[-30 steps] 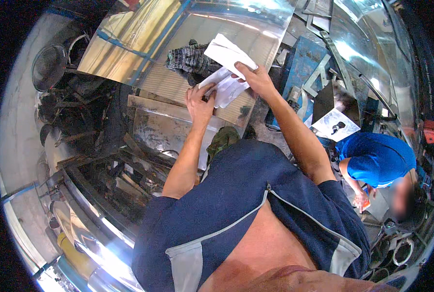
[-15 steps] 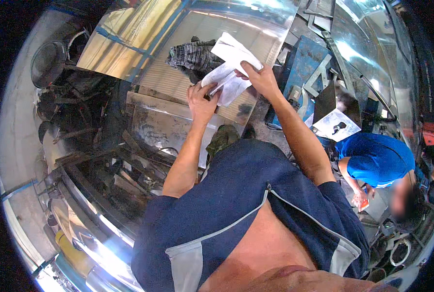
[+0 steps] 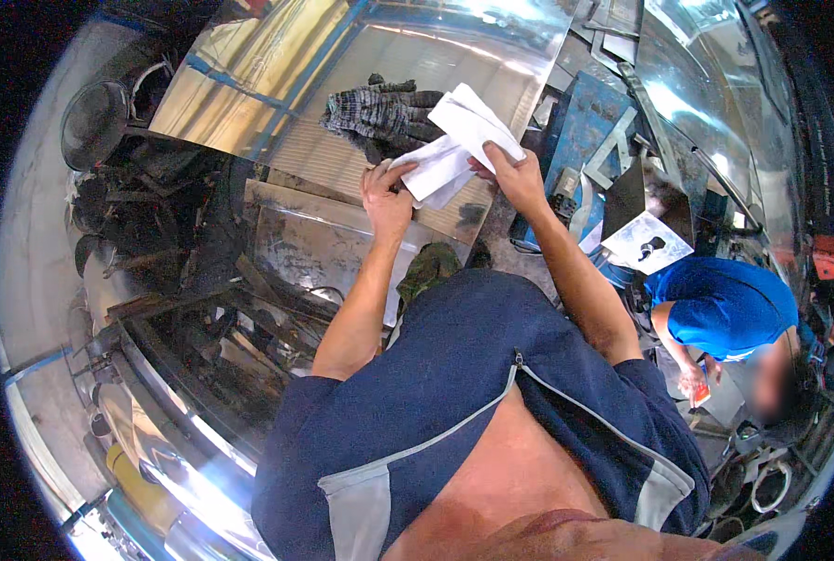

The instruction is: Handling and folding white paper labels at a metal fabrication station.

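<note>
A pale grey surface [image 3: 34,234] — wall or floor, the bend of the lens leaves it unclear — runs down the far left, crossed by a thin blue stripe [image 3: 38,366]. Beside it, dark clutter [image 3: 150,210] crowds toward a dark rectangular frame [image 3: 190,400]. A mirror-bright sheet [image 3: 249,56] spans the top centre, showing yellowish patches and blue bars. To its right lies a blue work surface [image 3: 582,110], strewn with metal pieces [image 3: 613,154]. White glare streaks the shiny sheeting [image 3: 748,103] at upper right; bright light also glows at lower left.
</note>
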### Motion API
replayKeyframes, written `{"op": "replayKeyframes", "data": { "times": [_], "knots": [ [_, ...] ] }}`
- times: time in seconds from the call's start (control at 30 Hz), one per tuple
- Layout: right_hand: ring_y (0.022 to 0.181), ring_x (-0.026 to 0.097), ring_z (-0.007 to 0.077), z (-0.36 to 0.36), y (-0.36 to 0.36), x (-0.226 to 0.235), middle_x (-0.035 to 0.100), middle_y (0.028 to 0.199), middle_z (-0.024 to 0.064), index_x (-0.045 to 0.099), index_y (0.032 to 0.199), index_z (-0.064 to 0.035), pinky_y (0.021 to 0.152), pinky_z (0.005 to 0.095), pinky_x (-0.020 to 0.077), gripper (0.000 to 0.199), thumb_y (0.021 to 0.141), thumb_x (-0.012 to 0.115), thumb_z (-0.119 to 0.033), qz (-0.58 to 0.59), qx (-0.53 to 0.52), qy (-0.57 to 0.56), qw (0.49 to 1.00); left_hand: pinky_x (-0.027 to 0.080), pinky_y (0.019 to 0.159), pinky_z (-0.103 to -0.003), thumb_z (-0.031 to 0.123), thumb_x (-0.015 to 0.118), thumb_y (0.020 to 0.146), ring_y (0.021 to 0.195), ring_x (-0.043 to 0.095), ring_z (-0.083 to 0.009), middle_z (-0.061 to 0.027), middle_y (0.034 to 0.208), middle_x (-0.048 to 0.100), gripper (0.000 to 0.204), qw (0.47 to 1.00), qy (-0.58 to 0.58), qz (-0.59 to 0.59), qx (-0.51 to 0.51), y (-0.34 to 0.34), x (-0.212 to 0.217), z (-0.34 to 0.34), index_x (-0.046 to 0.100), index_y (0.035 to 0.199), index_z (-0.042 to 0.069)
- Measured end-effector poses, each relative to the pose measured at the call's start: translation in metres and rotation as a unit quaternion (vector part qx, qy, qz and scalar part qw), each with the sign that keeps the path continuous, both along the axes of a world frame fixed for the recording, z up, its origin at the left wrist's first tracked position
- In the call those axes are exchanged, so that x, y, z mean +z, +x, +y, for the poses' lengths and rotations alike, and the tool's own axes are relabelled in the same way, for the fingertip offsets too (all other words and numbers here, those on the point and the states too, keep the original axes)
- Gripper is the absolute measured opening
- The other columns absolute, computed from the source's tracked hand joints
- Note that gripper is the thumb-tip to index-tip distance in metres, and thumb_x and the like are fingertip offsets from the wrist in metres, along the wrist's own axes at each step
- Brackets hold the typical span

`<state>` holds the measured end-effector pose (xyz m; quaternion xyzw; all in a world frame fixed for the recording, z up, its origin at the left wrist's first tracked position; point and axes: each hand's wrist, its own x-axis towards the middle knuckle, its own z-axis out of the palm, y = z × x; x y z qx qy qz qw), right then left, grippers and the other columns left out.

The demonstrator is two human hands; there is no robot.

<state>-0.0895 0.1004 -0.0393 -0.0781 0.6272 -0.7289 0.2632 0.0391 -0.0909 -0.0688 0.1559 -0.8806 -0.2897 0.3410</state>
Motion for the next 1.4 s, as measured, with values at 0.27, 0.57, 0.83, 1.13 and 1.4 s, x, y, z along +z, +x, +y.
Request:
{"op": "replayKeyframes", "data": {
  "times": [0.27, 0.57, 0.83, 1.13, 1.4],
  "knots": [
    [0.078, 0.069, 0.0164, 0.001, 0.007, -0.021, 0.071, 0.085, 0.0121, 0.066, 0.101, 0.0103, 0.067, 0.0302, 0.0561, 0.033, 0.092, 0.062, -0.021, 0.030, -0.037, 0.034, 0.998, 0.019, 0.113, -0.049, 0.016, 0.064, 0.074, 0.134, 0.038, -0.0257, -0.0024, 0.140, 0.050, 0.046, 0.970, 0.035, -0.178, -0.162, 0.014, 0.028, -0.008, 0.066, 0.120, 0.021],
    [0.068, 0.067, 0.0153, 0.000, 0.008, -0.011, 0.071, 0.084, 0.0106, 0.067, 0.103, 0.0048, 0.063, 0.0282, 0.0543, 0.033, 0.092, 0.062, -0.026, 0.054, 0.000, 0.122, 0.991, 0.030, 0.107, -0.049, 0.023, 0.071, 0.080, 0.117, 0.054, -0.0243, -0.0043, 0.120, 0.064, 0.019, 0.995, 0.000, -0.084, -0.052, 0.008, 0.012, 0.026, 0.076, 0.099, 0.020],
    [0.087, 0.070, 0.0246, -0.012, -0.005, -0.005, 0.066, 0.105, 0.0155, 0.058, 0.117, 0.0081, 0.069, 0.0332, 0.0575, 0.040, 0.097, 0.055, -0.027, -0.095, 0.009, -0.028, 0.995, 0.029, 0.109, -0.049, 0.020, 0.072, 0.080, 0.119, 0.053, -0.0286, -0.0061, 0.128, 0.059, 0.018, 0.995, -0.055, -0.071, -0.043, 0.009, 0.004, 0.034, 0.077, 0.097, 0.021],
    [0.091, 0.069, 0.0264, -0.010, -0.017, -0.019, 0.066, 0.108, 0.0160, 0.055, 0.122, 0.0043, 0.072, 0.0363, 0.0577, 0.043, 0.097, 0.052, -0.030, -0.163, 0.013, -0.079, 0.983, 0.048, 0.082, -0.028, 0.032, 0.057, 0.096, 0.099, 0.059, -0.0173, -0.0063, 0.110, 0.062, 0.032, 0.888, 0.446, -0.086, -0.066, 0.018, 0.038, 0.016, 0.067, 0.106, 0.004],
    [0.091, 0.069, 0.0249, -0.012, -0.015, -0.018, 0.068, 0.108, 0.0151, 0.055, 0.123, 0.0029, 0.074, 0.0337, 0.0573, 0.043, 0.098, 0.051, -0.032, -0.156, 0.019, -0.075, 0.985, 0.045, 0.065, -0.029, 0.047, 0.049, 0.098, 0.067, 0.050, -0.0106, 0.0005, 0.067, 0.049, 0.046, 0.715, 0.694, 0.061, -0.052, 0.002, 0.029, -0.009, 0.051, 0.070, 0.011]
  ]
}}
